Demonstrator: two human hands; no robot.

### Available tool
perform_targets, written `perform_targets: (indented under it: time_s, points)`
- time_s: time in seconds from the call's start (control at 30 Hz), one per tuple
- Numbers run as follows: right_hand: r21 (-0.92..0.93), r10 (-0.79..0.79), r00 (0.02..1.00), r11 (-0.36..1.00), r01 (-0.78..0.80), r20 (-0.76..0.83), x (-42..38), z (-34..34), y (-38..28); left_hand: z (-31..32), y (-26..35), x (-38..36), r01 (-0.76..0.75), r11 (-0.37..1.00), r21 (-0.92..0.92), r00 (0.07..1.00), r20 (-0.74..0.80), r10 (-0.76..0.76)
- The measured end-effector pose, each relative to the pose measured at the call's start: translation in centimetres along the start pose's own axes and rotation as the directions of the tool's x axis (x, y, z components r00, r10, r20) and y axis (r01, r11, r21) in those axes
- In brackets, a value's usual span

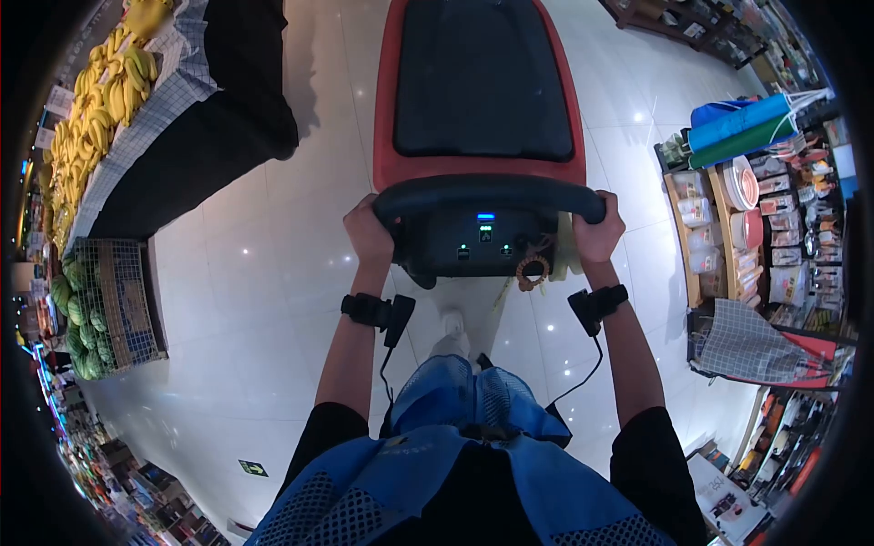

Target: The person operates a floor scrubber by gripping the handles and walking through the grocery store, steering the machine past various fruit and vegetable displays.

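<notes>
A red and black walk-behind floor scrubber [482, 82] stands straight ahead of me. Its curved black handlebar [487, 189] runs across the near end. My left hand [369, 232] is closed round the left end of the bar, and my right hand [601, 229] grips the right end. Between them sits the control panel [485, 241], with a blue display and small green lights lit. An orange-brown coiled ring [533, 271] hangs at the panel's right side. Beside it is a pale yellowish cloth or bag [568, 247], partly hidden by the bar and my right hand.
On the left, a banana display [100, 118] with a black skirt [200, 164] borders the aisle, with a crate of watermelons [86, 314] nearer me. Shelves of housewares [719, 232] line the right. Glossy white tiles [246, 300] cover the floor; a green arrow sign [253, 468] lies on them.
</notes>
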State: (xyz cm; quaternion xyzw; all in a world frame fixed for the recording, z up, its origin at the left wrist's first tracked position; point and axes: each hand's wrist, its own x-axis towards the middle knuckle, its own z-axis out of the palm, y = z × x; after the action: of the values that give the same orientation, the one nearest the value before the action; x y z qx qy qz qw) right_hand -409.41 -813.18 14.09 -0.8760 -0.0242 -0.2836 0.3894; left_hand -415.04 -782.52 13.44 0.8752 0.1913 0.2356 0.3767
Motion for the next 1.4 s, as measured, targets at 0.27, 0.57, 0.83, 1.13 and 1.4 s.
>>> perform_targets:
  time_s: [0.27, 0.57, 0.83, 1.13, 1.4]
  points:
    - [-0.046, 0.01, 0.999, 0.999, -0.012, -0.033, 10.4, 6.7, 2.0, 4.9, 2.0, 10.6, 0.008, 1.0, 0.012, 0.998, 0.059, -0.009]
    - [-0.069, -0.071, 0.995, 0.995, 0.066, -0.067, 22.6, 14.7, 3.7, 11.0, 3.1, 23.5, -0.089, 0.995, 0.045, 0.996, -0.018, 0.09]
    - [-0.035, -0.15, 0.987, 0.988, 0.147, -0.065, 35.1, 21.9, 5.4, 17.2, 5.4, 34.8, 0.022, 0.975, -0.221, 0.998, -0.055, -0.035]
    - [-0.041, -0.149, 0.988, 0.988, 0.148, -0.031, 48.0, 30.3, 7.0, 23.8, 6.3, 48.4, -0.024, 0.991, -0.131, 0.995, -0.101, 0.01]
    - [-0.051, -0.064, 0.998, 0.997, 0.063, -0.022, 60.1, 38.2, 7.9, 29.4, 8.5, 60.8, -0.017, 0.995, -0.099, 0.993, -0.118, 0.005]
